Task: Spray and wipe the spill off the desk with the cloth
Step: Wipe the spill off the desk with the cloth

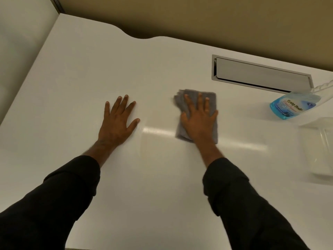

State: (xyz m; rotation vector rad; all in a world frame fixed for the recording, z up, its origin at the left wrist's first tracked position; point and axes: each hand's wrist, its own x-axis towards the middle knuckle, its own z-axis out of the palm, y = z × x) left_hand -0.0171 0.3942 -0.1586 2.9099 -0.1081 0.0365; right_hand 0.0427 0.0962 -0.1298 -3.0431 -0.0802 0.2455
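Fingers [200, 101] of the right hand [199, 121] are being held spread and flat, pressing the grey cloth [210, 98] down onto the white desk [90, 69]; nothing is being pinched, only pinned beneath the palm. Fingers of the left hand [118, 121] are likewise being splayed flat on bare desk at nine o'clock from the cloth, well apart from it, seemingly as a brace.

The cloth is being kept near the middle of the desk, folded into a thick pad with its far left corner bunched and blurred. It is judged to be soft, light and limp, so it would be better driven by flat pressure from above than lifted by an edge; a loose corner may drag or fold under. On so glossy a surface it should slide readily. No spill can be made out clearly, only a bright streak of reflected light beside the cloth at about eight o'clock.

At three o'clock from the cloth, well apart, a spray bottle [290, 107] holding blue liquid is being shown, cut off by the frame. It is judged to be slick, fairly light plastic, best taken around the neck. At about four o'clock a clear plastic container [319, 150] is being left standing; its contents cannot be told.
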